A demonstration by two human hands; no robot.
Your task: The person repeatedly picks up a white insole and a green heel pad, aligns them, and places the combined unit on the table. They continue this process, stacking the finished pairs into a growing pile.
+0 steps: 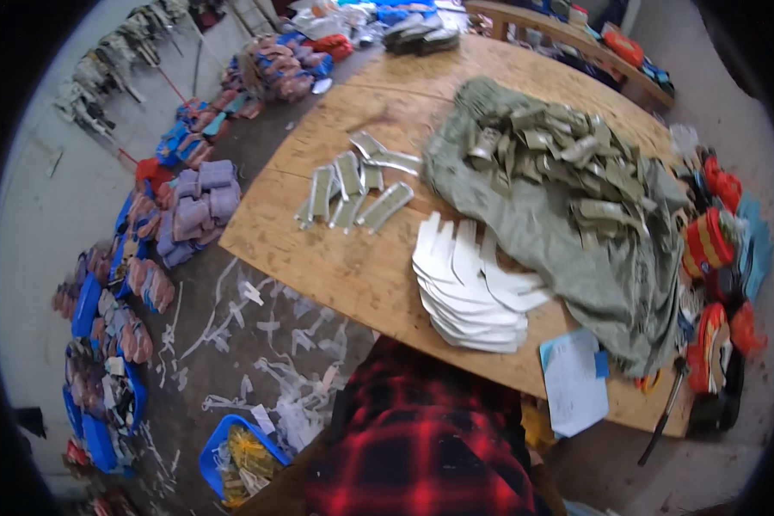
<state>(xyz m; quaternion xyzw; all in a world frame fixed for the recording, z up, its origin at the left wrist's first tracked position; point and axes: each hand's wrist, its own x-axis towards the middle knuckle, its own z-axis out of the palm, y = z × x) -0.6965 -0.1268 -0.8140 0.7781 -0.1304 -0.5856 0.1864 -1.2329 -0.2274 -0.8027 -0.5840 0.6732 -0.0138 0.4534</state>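
Neither of my hands shows in the head view; only my red and black plaid clothing [413,439] is seen at the table's near edge. Closest to me on the wooden table [318,267] lies a fanned stack of white cut pieces [469,297] with narrow finger-like ends. Left of it are several flat olive strips with pale edges [348,185], loosely overlapping. On the right a crumpled grey-green cloth sack [568,258] is spread out. A heap of folded olive pieces [568,150] rests on it.
A paper sheet [574,378] overhangs the near edge, with a dark-handled tool [666,408] to its right. Dark stacked pieces [421,36] sit at the far edge. Bundles [202,202], white scraps [297,387] and a blue basket [224,469] are on the floor.
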